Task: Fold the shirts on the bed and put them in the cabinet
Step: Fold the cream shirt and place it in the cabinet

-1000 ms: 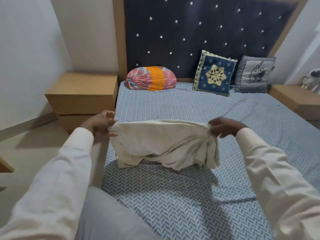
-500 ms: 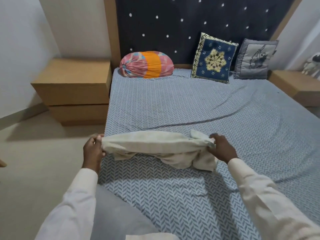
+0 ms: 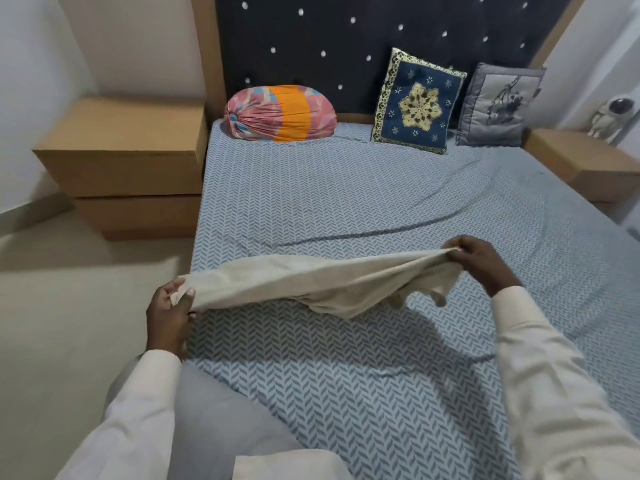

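- Over the near part of the bed point(image 3: 346, 202), a cream shirt point(image 3: 311, 285) is stretched out between the person's two hands.
- The left hand point(image 3: 169, 320) is curled round the shirt's left end, thumb on top, right at the bed's left edge.
- The right hand point(image 3: 481, 265) pinches the other end with its fingertips, held higher and further in over the mattress.
- The shirt slants up from left to right; its top edge is pulled taut, while loose folds hang below, bunched mostly toward the right hand.
- From here I cannot tell whether the lowest fold touches the sheet or hangs just above it; its shadow lies on the sheet beneath.
- Both arms are in pale long sleeves.
- At the head of the bed, against the dark headboard point(image 3: 346, 36), lie a pink and orange bolster point(image 3: 280, 114), a blue cushion point(image 3: 417, 105) and a grey cushion point(image 3: 495, 107), all well apart from the shirt.
- A wooden nightstand point(image 3: 128, 161) stands at the bed's left, another point(image 3: 581, 164) at its right with a small white figure point(image 3: 609, 117) on it.
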The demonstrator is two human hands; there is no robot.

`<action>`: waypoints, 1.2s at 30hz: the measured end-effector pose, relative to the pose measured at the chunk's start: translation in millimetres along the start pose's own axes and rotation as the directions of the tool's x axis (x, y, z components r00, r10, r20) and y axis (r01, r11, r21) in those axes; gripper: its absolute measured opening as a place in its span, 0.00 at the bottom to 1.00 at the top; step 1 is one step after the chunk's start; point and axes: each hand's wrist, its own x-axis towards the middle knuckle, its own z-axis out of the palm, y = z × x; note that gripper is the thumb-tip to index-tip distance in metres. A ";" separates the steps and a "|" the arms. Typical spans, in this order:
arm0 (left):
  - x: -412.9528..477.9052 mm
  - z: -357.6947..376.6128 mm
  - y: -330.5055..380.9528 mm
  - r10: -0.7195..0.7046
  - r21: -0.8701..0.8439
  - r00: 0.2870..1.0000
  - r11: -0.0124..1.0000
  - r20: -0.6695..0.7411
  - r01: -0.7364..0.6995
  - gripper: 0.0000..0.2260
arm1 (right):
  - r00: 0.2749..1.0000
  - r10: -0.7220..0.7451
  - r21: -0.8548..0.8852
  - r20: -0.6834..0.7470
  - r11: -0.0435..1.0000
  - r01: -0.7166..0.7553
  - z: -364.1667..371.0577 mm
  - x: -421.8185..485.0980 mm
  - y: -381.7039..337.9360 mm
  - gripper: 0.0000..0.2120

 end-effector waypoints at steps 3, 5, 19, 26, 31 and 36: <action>-0.6 1.8 -1.0 0.005 0.014 0.999 1.000 0.037 -0.006 0.10 | 0.907 0.284 -0.520 0.312 0.850 -0.087 -23.8 -1.3 2.3 0.10; 0.4 2.7 -3.8 -0.017 0.037 0.998 0.999 0.056 0.015 0.10 | 0.746 0.544 -0.701 0.385 0.697 -0.147 -19.6 -8.3 2.2 0.14; -10.4 -6.9 2.3 0.014 0.301 0.988 0.952 0.154 -0.061 0.19 | 0.944 -0.110 -0.553 0.310 0.787 0.273 128.0 -34.2 33.9 0.13; -5.0 -20.0 26.0 0.027 0.866 0.979 0.463 0.200 -0.190 0.12 | 0.920 -0.128 -0.679 0.369 0.639 0.361 133.9 -16.6 34.0 0.06; -5.7 -28.9 34.0 -0.002 0.811 0.977 0.557 0.215 -0.178 0.10 | 0.897 -0.148 -0.694 0.416 0.586 0.418 145.2 -8.7 31.2 0.09; -9.1 -31.1 34.6 -0.033 0.583 0.979 0.807 0.200 -0.092 0.07 | 0.900 -0.170 -0.653 0.400 0.636 0.411 146.4 -1.6 26.5 0.02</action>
